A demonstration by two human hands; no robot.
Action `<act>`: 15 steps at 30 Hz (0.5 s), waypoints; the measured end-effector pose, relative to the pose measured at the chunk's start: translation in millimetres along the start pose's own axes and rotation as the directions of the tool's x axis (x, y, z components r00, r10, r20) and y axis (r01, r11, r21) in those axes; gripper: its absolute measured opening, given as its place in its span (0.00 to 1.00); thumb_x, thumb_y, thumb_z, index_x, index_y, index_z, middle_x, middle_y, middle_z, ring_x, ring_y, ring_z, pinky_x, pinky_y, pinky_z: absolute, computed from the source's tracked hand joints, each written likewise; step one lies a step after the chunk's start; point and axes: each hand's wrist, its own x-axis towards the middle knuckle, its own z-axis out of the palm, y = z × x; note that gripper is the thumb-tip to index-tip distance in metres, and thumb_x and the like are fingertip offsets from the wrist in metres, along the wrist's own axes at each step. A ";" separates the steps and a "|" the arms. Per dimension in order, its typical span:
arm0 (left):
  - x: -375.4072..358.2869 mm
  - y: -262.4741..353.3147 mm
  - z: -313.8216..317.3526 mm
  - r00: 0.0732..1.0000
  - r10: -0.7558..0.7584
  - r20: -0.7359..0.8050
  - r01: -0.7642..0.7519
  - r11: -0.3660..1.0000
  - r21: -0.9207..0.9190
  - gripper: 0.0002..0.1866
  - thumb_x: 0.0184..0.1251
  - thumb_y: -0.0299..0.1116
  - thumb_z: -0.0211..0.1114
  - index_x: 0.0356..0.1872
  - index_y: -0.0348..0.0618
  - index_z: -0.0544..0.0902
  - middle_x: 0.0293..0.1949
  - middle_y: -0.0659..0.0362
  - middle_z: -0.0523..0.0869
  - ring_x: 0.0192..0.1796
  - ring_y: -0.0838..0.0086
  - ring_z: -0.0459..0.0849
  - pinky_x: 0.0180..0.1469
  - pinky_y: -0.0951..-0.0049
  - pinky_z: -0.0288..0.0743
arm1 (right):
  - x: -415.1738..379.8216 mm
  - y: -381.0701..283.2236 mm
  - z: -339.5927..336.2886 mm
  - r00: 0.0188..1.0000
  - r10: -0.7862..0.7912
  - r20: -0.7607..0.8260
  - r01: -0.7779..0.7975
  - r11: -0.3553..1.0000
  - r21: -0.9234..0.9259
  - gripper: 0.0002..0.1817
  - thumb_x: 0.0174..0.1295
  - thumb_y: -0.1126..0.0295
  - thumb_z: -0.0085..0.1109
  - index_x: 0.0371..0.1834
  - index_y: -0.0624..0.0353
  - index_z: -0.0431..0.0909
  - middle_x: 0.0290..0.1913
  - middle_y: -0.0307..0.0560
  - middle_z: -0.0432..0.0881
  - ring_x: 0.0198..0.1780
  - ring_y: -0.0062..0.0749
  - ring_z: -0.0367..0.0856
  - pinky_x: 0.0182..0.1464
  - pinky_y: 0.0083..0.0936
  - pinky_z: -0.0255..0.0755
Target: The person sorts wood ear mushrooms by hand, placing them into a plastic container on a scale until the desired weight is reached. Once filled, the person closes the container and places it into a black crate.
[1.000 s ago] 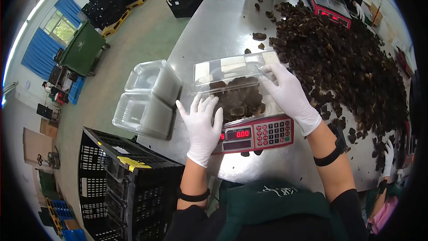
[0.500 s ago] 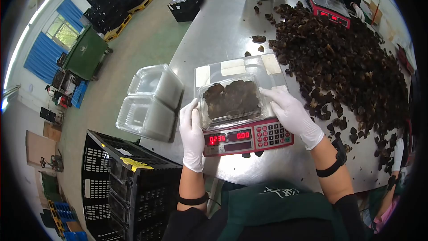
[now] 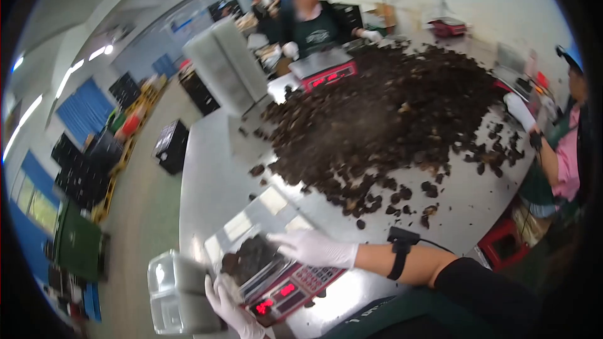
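A clear plastic box filled with dark brown dried pieces [image 3: 250,262] sits on a red and silver scale [image 3: 301,290] with lit red digits. My left hand [image 3: 229,304], in a white glove, is at the near left side of the box, fingers curved beside it and partly blurred. My right hand [image 3: 314,248], also gloved, reaches over the scale from the right, with its fingertips at the top right of the box. Beyond the scale a large pile of the dark pieces [image 3: 377,119] spreads over the metal table [image 3: 210,176].
Stacked clear boxes [image 3: 166,292] stand left of the scale, with taller stacks [image 3: 223,66] farther back. A co-worker [image 3: 314,28] stands behind another red scale [image 3: 323,72]. A second person [image 3: 565,144] is at the right edge.
The view has swung right and up, bringing more of the pile and both co-workers into sight. My hands remain around the box on the scale, now lower left in view.
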 end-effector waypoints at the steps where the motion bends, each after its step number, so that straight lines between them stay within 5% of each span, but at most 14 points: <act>1: 5.1 -14.1 -9.3 1.000 -0.012 -0.022 0.011 0.998 -0.055 0.30 0.74 0.24 0.55 0.76 0.34 0.61 0.55 0.50 0.81 0.55 0.66 0.83 0.55 0.68 0.81 | -1.5 2.6 4.8 1.000 -0.004 -0.022 0.003 1.000 -0.010 0.24 0.75 0.60 0.49 0.73 0.52 0.70 0.51 0.61 0.84 0.52 0.53 0.84 0.57 0.43 0.76; 2: -15.1 22.3 6.8 0.990 -0.128 0.049 0.125 0.990 0.061 0.27 0.79 0.33 0.59 0.74 0.35 0.67 0.73 0.48 0.72 0.69 0.60 0.76 0.70 0.61 0.70 | -1.7 5.3 7.0 0.999 -0.009 -0.033 0.008 1.000 -0.013 0.25 0.76 0.60 0.47 0.75 0.50 0.68 0.46 0.60 0.85 0.47 0.53 0.85 0.53 0.43 0.77; 3: -19.6 24.9 10.2 0.997 -0.015 0.076 -0.004 0.970 0.242 0.24 0.79 0.34 0.59 0.70 0.33 0.71 0.69 0.47 0.75 0.67 0.61 0.77 0.69 0.63 0.71 | -0.8 -0.4 0.2 0.998 -0.006 -0.055 0.005 1.000 -0.019 0.25 0.76 0.60 0.47 0.75 0.50 0.68 0.46 0.60 0.85 0.47 0.53 0.85 0.53 0.43 0.77; 5: -14.6 7.3 -4.1 0.986 0.139 0.096 -0.168 0.873 0.457 0.22 0.80 0.37 0.60 0.65 0.31 0.75 0.60 0.49 0.83 0.62 0.64 0.79 0.66 0.67 0.72 | -2.7 -16.6 -10.2 0.959 0.206 0.197 -0.217 0.975 0.039 0.29 0.74 0.63 0.45 0.78 0.52 0.63 0.37 0.61 0.86 0.39 0.52 0.85 0.46 0.43 0.77; 7: -30.3 26.3 6.7 0.996 0.045 0.083 -0.076 0.905 0.418 0.22 0.80 0.38 0.60 0.66 0.31 0.75 0.58 0.50 0.83 0.62 0.66 0.79 0.65 0.68 0.72 | -1.0 -8.1 -3.3 0.964 0.185 0.192 -0.210 0.971 0.117 0.30 0.72 0.64 0.44 0.79 0.52 0.60 0.33 0.60 0.84 0.35 0.50 0.84 0.43 0.43 0.76; 9: -32.7 34.7 -5.4 0.960 -0.255 0.113 0.201 0.913 0.354 0.25 0.80 0.40 0.61 0.69 0.34 0.73 0.59 0.54 0.82 0.57 0.73 0.79 0.60 0.73 0.73 | 0.8 -7.2 -3.8 0.961 0.167 0.219 -0.216 0.951 0.221 0.34 0.69 0.67 0.44 0.81 0.50 0.58 0.30 0.55 0.83 0.31 0.40 0.84 0.35 0.36 0.77; 12: -45.6 43.0 -4.9 0.958 -0.181 0.222 0.115 0.952 0.282 0.32 0.77 0.36 0.62 0.77 0.39 0.64 0.59 0.59 0.80 0.46 0.82 0.78 0.46 0.81 0.73 | 5.0 -1.4 -2.2 0.918 0.225 0.327 -0.368 0.792 0.487 0.37 0.70 0.68 0.44 0.84 0.46 0.51 0.30 0.46 0.82 0.29 0.28 0.81 0.36 0.28 0.77; 15: -40.3 34.7 -20.6 0.931 -0.212 0.298 0.157 0.968 0.197 0.36 0.74 0.33 0.63 0.79 0.42 0.61 0.60 0.59 0.80 0.43 0.82 0.79 0.41 0.82 0.72 | 5.6 5.5 1.6 0.904 0.233 0.357 -0.408 0.718 0.565 0.39 0.69 0.70 0.47 0.84 0.49 0.49 0.32 0.45 0.82 0.30 0.25 0.81 0.35 0.24 0.79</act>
